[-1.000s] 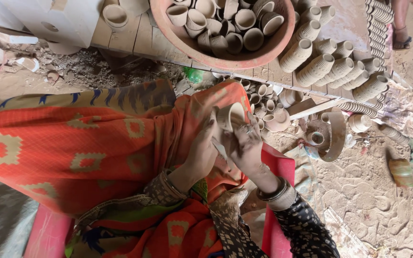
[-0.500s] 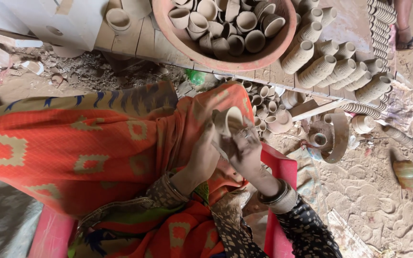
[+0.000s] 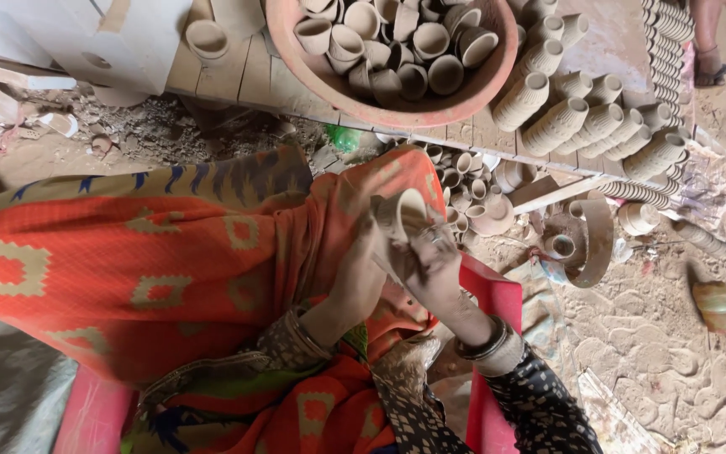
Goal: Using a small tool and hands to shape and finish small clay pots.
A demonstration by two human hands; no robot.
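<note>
both hands have shifted slightly left – left hand [image 3: 355, 282] and right hand [image 3: 439, 269] still clasp the small clay cup [image 3: 401, 214], at six o'clock below the cup-filled bowl [image 3: 497, 80] – the work on it continues.

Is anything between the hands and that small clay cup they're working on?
Nothing visible: the left hand and right hand both touch the small clay cup directly, above the orange cloth.

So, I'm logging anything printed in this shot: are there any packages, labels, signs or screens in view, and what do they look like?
None that can be made out.
Nearest thing to packaging: a crumpled green scrap on the ground below the wooden platform; too small to tell what it is.
</note>
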